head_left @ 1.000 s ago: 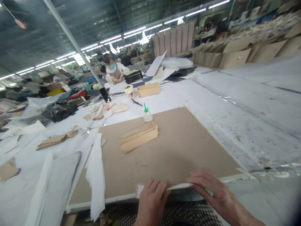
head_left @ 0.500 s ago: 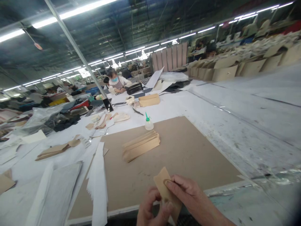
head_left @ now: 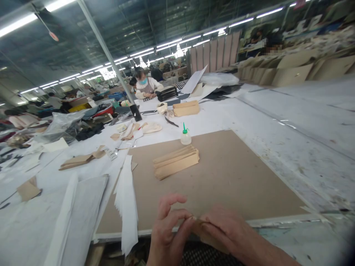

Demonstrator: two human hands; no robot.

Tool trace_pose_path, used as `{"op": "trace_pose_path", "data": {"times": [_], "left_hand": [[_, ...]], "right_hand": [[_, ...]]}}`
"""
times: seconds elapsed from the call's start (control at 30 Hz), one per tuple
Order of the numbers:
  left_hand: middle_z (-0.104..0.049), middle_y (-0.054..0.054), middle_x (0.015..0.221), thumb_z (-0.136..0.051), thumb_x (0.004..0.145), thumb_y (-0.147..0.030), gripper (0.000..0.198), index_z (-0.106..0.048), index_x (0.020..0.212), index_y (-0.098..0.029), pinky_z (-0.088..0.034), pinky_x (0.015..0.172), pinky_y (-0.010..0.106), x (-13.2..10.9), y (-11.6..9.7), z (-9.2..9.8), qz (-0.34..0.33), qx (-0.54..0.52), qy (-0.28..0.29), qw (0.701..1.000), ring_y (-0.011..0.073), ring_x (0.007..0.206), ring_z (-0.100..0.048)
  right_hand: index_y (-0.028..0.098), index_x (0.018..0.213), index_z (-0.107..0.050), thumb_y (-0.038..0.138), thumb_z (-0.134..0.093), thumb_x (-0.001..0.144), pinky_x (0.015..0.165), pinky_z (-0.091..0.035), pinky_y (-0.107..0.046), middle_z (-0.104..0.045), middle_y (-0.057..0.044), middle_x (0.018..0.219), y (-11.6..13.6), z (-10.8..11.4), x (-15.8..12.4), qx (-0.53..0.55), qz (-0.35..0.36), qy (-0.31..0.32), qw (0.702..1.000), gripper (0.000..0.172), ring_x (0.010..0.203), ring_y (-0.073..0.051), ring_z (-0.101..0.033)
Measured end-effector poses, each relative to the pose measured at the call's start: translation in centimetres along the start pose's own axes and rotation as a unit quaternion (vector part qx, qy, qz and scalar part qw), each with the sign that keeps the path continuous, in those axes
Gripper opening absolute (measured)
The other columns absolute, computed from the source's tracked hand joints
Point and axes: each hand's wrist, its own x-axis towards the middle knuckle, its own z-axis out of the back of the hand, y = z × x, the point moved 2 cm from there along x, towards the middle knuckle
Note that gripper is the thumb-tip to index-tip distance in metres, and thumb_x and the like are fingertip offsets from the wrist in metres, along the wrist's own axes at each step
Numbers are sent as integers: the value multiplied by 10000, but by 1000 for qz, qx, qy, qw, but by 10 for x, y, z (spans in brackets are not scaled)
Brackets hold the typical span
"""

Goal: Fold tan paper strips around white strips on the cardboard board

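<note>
Fingers [head_left: 177, 214] on thin tan strip [head_left: 208, 238]

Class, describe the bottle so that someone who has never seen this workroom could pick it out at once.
Find the big brown board on the white table. At its far edge, just beyond a stack of tan strips, stands the bottle. Its rounded, whitish body and pointed green spout set it apart from the flat strips nearby.
</note>
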Motion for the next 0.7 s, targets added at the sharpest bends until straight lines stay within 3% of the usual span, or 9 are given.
{"op": "trace_pose_path", "data": {"times": [0.13,0.23,0.3,0.37,0.47,0.57,0.7], "left_hand": [[-629,68,1117,-762,813,-434,254,-697,706,-214,-461,933,308,-8,38,8,181,-86,-90,976,241,1105,-572],[-628,73,1096,-822,700,-550,393,-687,735,-182,-480,871,281,-9,77,9,320,-200,-165,911,242,1075,-587],[-642,72,990,-779,719,-608,464,-697,845,-169,-497,772,284,-4,97,6,362,-231,-168,887,218,927,-618],[-626,49,850,-672,817,-624,465,-673,873,-162,-479,675,272,9,109,4,341,-172,-146,912,185,777,-598],[-614,48,872,-586,898,-569,401,-637,830,-177,-472,717,272,39,119,8,262,-40,-140,954,192,831,-587],[-590,80,1077,-568,925,-474,293,-618,839,-198,-480,836,311,67,123,13,210,29,-163,964,216,972,-581],[-578,72,1099,-564,919,-221,132,-577,787,-218,-429,1009,365,87,129,13,178,133,-168,960,216,1063,-565]], "right_hand": [[218,896,-641,403,-496,1015,807,-442,-297,-659,-25,938,-27,18,1,45,-73,88,992,263,936,-203,-603],[221,897,-646,463,-445,1021,836,-441,-322,-667,-33,928,-56,40,8,45,-108,86,989,338,929,-217,-608],[222,911,-644,486,-390,1025,823,-448,-331,-669,-37,911,-75,54,20,48,-120,66,989,384,897,-222,-613],[222,928,-653,511,-368,1011,812,-461,-340,-679,-44,915,-90,64,40,53,-123,36,990,414,885,-230,-621],[225,961,-685,570,-409,950,824,-483,-360,-714,-54,963,-111,70,79,57,-125,-44,989,442,908,-255,-643],[244,968,-713,638,-482,862,794,-506,-358,-739,-54,952,-132,70,115,47,-158,-155,974,469,898,-267,-669],[240,845,-704,719,-462,838,790,-486,-434,-726,-158,954,-146,61,151,25,-166,-214,962,537,860,-304,-663]]}}
